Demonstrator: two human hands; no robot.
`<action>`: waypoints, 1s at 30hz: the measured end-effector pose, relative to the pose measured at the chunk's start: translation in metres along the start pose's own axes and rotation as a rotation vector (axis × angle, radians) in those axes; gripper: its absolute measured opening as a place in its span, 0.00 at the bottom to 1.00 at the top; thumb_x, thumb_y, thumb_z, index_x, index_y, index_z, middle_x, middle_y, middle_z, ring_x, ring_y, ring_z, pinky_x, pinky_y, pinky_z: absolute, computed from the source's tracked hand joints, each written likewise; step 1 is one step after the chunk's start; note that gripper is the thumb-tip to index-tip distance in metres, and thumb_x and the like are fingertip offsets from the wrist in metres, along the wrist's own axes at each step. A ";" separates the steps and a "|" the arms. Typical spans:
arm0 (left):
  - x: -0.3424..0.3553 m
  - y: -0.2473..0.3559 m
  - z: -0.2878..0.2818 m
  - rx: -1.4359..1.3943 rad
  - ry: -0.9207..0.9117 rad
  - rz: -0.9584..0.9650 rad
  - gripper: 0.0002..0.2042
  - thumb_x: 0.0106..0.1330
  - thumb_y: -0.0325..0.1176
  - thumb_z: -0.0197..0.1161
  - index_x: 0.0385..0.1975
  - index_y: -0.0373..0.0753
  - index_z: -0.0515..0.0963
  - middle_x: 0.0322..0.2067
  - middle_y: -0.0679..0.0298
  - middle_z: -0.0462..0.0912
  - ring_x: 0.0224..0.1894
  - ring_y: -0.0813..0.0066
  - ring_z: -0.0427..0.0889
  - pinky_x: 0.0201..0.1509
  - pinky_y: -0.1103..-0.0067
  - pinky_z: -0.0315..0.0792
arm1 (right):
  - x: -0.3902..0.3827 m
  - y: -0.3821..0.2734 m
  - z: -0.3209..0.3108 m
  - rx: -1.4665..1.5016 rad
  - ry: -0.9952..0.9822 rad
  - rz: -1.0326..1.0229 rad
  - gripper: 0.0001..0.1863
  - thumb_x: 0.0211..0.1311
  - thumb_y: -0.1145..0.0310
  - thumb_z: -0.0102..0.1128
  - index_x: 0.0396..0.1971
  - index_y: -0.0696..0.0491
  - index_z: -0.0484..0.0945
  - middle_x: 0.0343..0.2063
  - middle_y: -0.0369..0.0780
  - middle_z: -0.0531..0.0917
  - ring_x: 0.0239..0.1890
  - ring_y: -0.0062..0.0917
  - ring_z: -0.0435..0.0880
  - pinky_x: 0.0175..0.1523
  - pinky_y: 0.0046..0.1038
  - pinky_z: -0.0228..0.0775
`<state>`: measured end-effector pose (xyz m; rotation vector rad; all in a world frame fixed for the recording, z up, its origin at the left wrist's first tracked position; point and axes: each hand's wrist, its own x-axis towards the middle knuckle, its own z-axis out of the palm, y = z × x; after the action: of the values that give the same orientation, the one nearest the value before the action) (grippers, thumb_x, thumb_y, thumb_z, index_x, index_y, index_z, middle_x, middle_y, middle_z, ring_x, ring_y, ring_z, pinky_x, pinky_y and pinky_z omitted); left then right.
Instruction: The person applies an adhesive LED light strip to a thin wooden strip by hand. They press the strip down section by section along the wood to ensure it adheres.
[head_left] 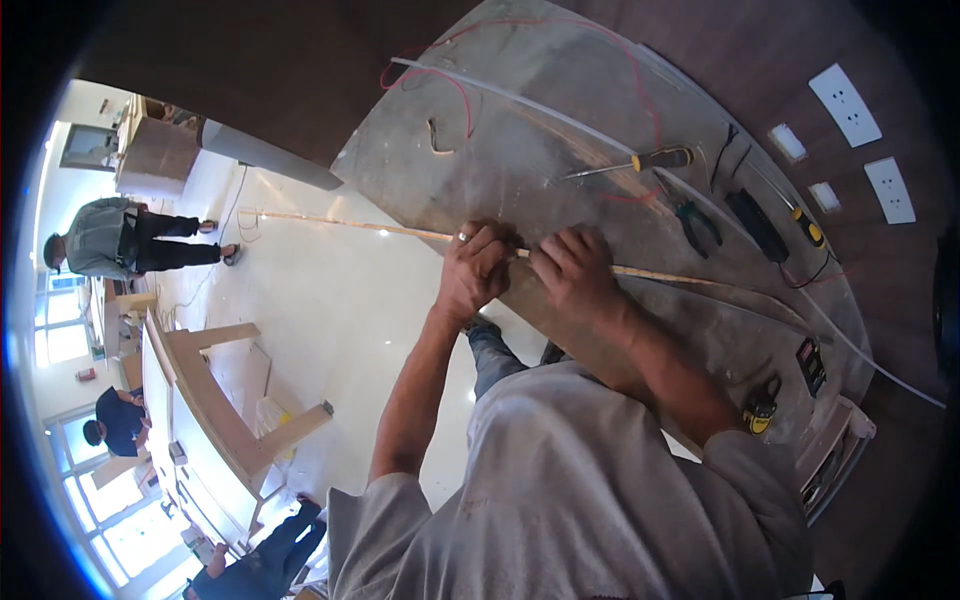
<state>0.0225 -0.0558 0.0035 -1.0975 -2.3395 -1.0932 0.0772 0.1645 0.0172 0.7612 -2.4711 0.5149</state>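
A long, thin, yellowish strip (350, 226), which looks like an LED light strip, runs across both my hands. Its left end hangs out over the floor, and its right part lies along the grey worktop (480, 180). My left hand (478, 265) is closed on the strip near the worktop's edge. Just to its right, my right hand (580, 275) pinches the same strip, with a short bit showing between the two. My fingertips are partly hidden by my knuckles. A screwdriver (665, 158) and dark-handled pliers (695, 228) lie beyond my right hand.
A pale narrow channel (520, 100) crosses the worktop, with loose red wire (470, 115) near it. Further right are a black power adapter (757, 226), another screwdriver (808, 228) and a yellow-black tape measure (761, 405). Other people (105, 240) are at left, beyond a wooden frame (215, 400).
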 end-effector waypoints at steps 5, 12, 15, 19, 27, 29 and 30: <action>0.000 0.006 -0.005 -0.027 -0.043 -0.029 0.12 0.52 0.20 0.71 0.35 0.40 0.82 0.45 0.60 0.88 0.49 0.56 0.85 0.55 0.65 0.76 | -0.005 -0.005 0.003 0.013 -0.059 -0.002 0.08 0.58 0.66 0.62 0.35 0.52 0.81 0.37 0.38 0.79 0.44 0.35 0.79 0.52 0.42 0.70; -0.004 0.001 -0.004 -0.008 -0.091 -0.089 0.13 0.53 0.26 0.74 0.40 0.43 0.86 0.48 0.64 0.88 0.51 0.57 0.83 0.57 0.64 0.75 | -0.002 -0.006 0.004 0.107 -0.004 0.063 0.06 0.61 0.67 0.65 0.35 0.52 0.81 0.37 0.40 0.79 0.44 0.37 0.79 0.51 0.44 0.71; -0.006 0.001 -0.002 0.032 -0.107 -0.080 0.16 0.49 0.30 0.75 0.41 0.51 0.87 0.49 0.71 0.86 0.55 0.60 0.81 0.56 0.62 0.73 | -0.002 -0.008 0.006 0.168 0.002 0.179 0.07 0.59 0.67 0.68 0.35 0.51 0.82 0.37 0.40 0.79 0.44 0.38 0.79 0.50 0.44 0.71; 0.000 0.012 -0.002 0.093 -0.111 -0.089 0.13 0.50 0.25 0.73 0.35 0.48 0.85 0.49 0.72 0.88 0.52 0.62 0.82 0.55 0.64 0.72 | -0.003 -0.005 -0.002 0.147 0.005 0.206 0.09 0.57 0.68 0.70 0.37 0.51 0.83 0.38 0.39 0.79 0.44 0.38 0.79 0.50 0.44 0.72; -0.005 0.002 0.003 0.130 -0.163 -0.044 0.14 0.48 0.28 0.73 0.36 0.52 0.85 0.51 0.76 0.86 0.55 0.65 0.81 0.56 0.63 0.70 | -0.008 -0.005 -0.001 0.069 -0.039 0.138 0.09 0.55 0.70 0.68 0.36 0.51 0.82 0.39 0.38 0.80 0.45 0.36 0.80 0.52 0.42 0.72; -0.008 0.005 0.000 0.141 -0.201 -0.022 0.14 0.49 0.29 0.74 0.37 0.51 0.86 0.51 0.75 0.86 0.54 0.65 0.82 0.56 0.64 0.71 | -0.005 -0.009 -0.009 0.050 -0.069 0.017 0.08 0.55 0.71 0.67 0.35 0.51 0.81 0.40 0.38 0.80 0.45 0.36 0.80 0.52 0.41 0.72; -0.012 0.004 0.001 0.137 -0.205 -0.023 0.14 0.49 0.29 0.74 0.37 0.51 0.86 0.51 0.75 0.86 0.54 0.65 0.82 0.56 0.64 0.71 | -0.005 -0.012 -0.009 0.051 -0.072 0.022 0.08 0.55 0.71 0.67 0.35 0.51 0.81 0.40 0.38 0.80 0.45 0.36 0.80 0.52 0.41 0.72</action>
<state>0.0338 -0.0597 -0.0015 -1.1827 -2.5470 -0.8487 0.0912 0.1613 0.0248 0.7867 -2.5442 0.5695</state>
